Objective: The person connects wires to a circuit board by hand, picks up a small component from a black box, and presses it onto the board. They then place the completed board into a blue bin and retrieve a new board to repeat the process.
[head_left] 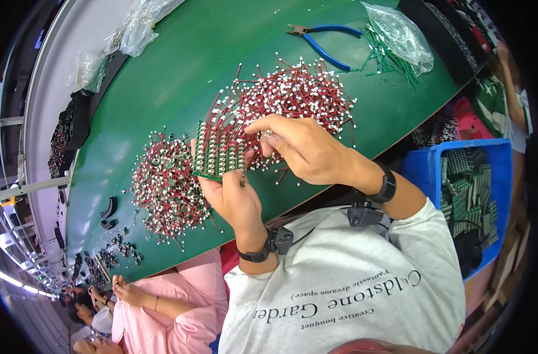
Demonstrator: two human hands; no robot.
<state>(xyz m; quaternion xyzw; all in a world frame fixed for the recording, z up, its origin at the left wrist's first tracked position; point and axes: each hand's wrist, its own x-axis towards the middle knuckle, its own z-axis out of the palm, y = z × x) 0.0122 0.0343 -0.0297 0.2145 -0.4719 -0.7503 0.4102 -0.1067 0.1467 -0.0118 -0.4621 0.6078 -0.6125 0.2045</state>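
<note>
Left grip [236, 203] clasped board [218, 158]; right grip [307, 147], half-curled beside board, contents unclear. Snagging risked tearing red wires [226, 118] loose.

Bright, sharp middle — dark, curved edges

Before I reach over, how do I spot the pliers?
On the green table, find the large pile of red wires with white ends, just beyond the right hand. Past that pile, left of the clear plastic bag, lie the pliers. Unlike the thin green strips beside them, they have two blue handles, spread apart.
</note>
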